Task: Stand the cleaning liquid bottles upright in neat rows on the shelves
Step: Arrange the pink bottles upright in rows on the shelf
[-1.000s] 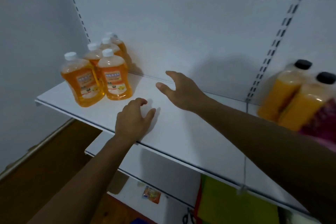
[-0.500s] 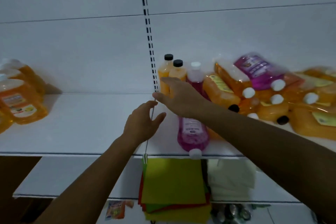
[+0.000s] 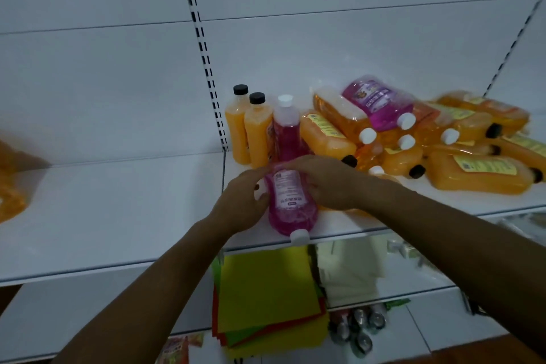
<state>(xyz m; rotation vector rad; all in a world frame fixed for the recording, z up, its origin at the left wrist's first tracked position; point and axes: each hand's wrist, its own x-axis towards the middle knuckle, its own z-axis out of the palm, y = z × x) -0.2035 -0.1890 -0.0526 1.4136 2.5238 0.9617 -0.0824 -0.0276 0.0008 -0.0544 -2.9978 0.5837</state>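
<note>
You are gripping a fallen pink bottle (image 3: 291, 204) with both hands at the shelf (image 3: 118, 216) front.
Your left hand (image 3: 242, 204) and right hand (image 3: 328, 183) are curling around its sides; it is lying cap-outward at the edge, upright bottles (image 3: 257, 130) standing behind, an orange pile (image 3: 443, 151) lying farther right.

No wording can be read anywhere on these shelves. The lying pink plastic bottle (image 3: 291, 204) carries a white back label (image 3: 286, 190) with lines of dark print, too small and blurred to make out. The purple bottle atop the pile (image 3: 379, 103) has a purple front label (image 3: 373, 95) with pale lettering, also illegible. The toppled orange bottles (image 3: 478, 173) bear yellow labels (image 3: 484, 164) with a small dark square, perhaps a code, unreadable.
</note>
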